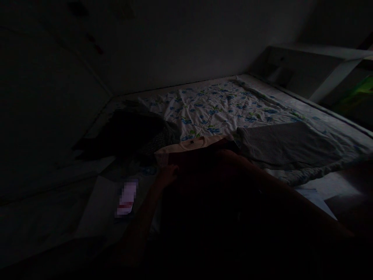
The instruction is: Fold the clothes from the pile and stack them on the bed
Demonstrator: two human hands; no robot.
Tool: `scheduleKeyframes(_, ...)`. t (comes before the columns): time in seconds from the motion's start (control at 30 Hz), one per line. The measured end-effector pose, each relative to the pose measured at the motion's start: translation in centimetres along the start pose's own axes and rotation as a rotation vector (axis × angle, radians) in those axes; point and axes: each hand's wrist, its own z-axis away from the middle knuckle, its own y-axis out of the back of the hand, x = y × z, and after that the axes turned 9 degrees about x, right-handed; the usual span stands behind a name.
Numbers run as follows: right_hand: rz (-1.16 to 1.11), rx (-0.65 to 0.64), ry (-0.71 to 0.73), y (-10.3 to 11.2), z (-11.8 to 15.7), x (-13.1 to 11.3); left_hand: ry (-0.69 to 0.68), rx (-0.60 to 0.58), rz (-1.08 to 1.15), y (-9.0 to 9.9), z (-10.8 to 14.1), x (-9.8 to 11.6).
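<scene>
The room is very dim, so the fingers show only in part. My left hand (168,173) is closed at the left edge of a dark maroon garment (198,165). At the garment's upper right, my right hand (229,156) appears closed on the cloth, its fingertips lost in shadow. The garment spreads between both hands, and its lower part fades into black. Behind it lies a cream knitted sweater (192,144), with its round ribbed neckline showing and the rest covered.
A bed with a blue-flowered sheet (215,105) stretches to the wall. On it, a grey folded cloth (285,144) lies to the right and a dark heap of clothes (131,130) to the left. A blurred-out phone-like object (127,197) lies at lower left.
</scene>
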Motion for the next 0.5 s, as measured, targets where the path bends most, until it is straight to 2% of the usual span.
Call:
scheduleKeyframes(0.1, 0.053, 0.017, -0.003, 1.0, -0.1, -0.4, 0.039, 0.045, 0.022, 0.2, -0.2, 0.2)
scheduleKeyframes(0.17, 0.064, 0.029, -0.009, 2.2, -0.2, 0.0, 0.070, 0.029, 0.070, 0.3, -0.4, 0.0)
scheduleKeyframes(0.3, 0.083, 0.049, -0.013, 3.9, -0.4, 1.4, 0.104, -0.152, 0.269, -0.1, -0.8, -0.8)
scheduleKeyframes(0.4, 0.058, 0.033, -0.005, 3.1, -1.2, 1.8, 0.148, -0.193, 0.388, -0.7, -1.2, -1.5)
scheduleKeyframes(0.5, 0.039, 0.019, -0.030, 1.5, -2.7, 2.2, 0.182, -0.110, 0.452, -1.4, -1.7, -2.2)
